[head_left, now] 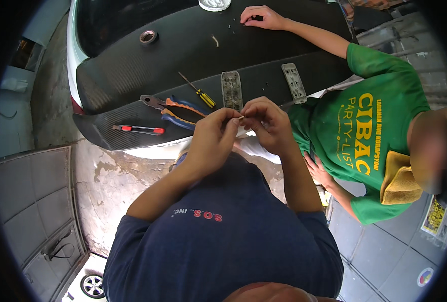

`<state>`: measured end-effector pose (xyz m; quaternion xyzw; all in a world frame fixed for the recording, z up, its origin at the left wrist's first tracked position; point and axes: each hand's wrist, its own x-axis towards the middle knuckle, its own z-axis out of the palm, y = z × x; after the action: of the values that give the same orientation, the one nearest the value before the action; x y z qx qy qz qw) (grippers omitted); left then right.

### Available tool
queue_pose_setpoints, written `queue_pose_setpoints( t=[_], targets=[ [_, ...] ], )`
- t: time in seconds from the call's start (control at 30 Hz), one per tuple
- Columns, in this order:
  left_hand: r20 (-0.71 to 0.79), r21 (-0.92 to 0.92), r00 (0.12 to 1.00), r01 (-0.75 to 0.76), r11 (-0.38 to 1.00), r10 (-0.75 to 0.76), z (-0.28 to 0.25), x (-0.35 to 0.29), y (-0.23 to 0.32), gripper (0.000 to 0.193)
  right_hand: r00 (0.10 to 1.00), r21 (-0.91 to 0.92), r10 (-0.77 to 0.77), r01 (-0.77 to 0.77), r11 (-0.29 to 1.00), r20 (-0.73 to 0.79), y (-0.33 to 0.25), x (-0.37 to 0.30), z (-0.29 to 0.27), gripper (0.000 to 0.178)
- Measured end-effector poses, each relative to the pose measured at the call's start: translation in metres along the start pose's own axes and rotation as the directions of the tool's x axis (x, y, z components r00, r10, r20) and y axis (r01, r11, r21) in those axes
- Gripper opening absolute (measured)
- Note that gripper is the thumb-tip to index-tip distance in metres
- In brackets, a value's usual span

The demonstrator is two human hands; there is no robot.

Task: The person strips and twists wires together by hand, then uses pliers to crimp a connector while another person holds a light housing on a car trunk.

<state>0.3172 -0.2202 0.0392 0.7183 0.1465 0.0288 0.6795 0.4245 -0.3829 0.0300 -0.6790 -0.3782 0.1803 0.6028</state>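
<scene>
My left hand (214,132) and my right hand (269,127) meet over the near edge of the dark panel. Both are closed, fingertips pinching a small pale piece (241,118) between them; its kind is too small to make out. Just beyond my fingers lies a grey oblong plate (231,86) with small raised details. A yellow-and-black screwdriver (203,95) rests left of that plate. Nearest my left hand are pliers (159,104) with orange and blue handles. Farther left is a red utility knife (143,130).
A co-worker in a green shirt (374,100) sits at the right, one hand (263,18) on the dark car panel (117,75). A second grey plate (295,84), a tape roll (148,36), a thin pale scrap (215,41) and a white round container (215,4) lie on it.
</scene>
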Motion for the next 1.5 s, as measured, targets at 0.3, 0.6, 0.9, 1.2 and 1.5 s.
queue_pose_setpoints(
  t=[0.3,0.6,0.9,1.2,1.5],
  targets=[
    [-0.008,0.177,0.98,-0.194,0.965,0.198,-0.001,-0.002,0.009,0.012,0.992,0.021,0.104,-0.102,0.995,-0.077,-0.013,-0.008,-0.002,0.024],
    [-0.007,0.149,0.921,-0.384,0.911,0.39,-0.001,-0.003,0.0,0.016,0.878,0.494,0.478,-0.416,0.763,0.0,-0.013,-0.007,-0.002,0.026],
    [-0.04,-0.032,0.947,-0.32,0.947,0.318,0.028,-0.022,-0.025,0.051,0.856,0.331,0.464,-0.38,0.864,-0.228,-0.022,0.009,-0.005,0.014],
    [-0.084,0.07,0.938,-0.332,0.941,0.337,0.039,-0.011,-0.036,0.047,0.924,-0.156,0.38,-0.383,0.911,-0.049,0.003,0.037,-0.02,0.014],
    [-0.152,-0.185,0.957,-0.273,0.944,0.247,0.034,-0.003,-0.046,0.036,0.838,-0.01,0.544,-0.544,0.839,0.053,0.007,0.052,-0.024,0.019]
  ],
)
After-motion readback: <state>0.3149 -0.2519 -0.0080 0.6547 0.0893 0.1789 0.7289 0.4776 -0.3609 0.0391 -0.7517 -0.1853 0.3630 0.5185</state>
